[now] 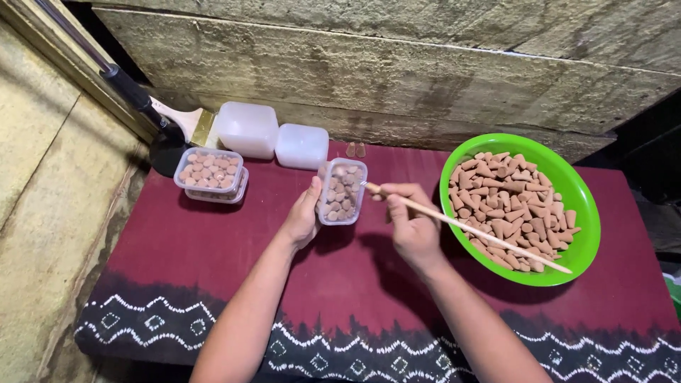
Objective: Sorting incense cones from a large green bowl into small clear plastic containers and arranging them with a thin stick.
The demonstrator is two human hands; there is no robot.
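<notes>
the two forearms come up from the bottom edge over a maroon cloth (213, 241) with a white zigzag pattern along its near border. the left hand (303, 216) wraps its fingers and thumb around the side of a small clear plastic box (342, 191), tipping it so its open face shows; the box is packed with brown incense cones and sits above the cloth near its middle. the right hand (410, 220) is closed on a thin wooden stick (468, 228), pinched between thumb and fingers, its tip at the box's right edge and its long end lying across the green bowl (583, 213). that bowl, just right of the hand, holds a heap of loose cones. left of the box stands a filled clear box (210, 172) stacked on another, then two white lidded tubs (247, 129), a paintbrush (186, 122), and two loose cones (355, 150) by the wall.
</notes>
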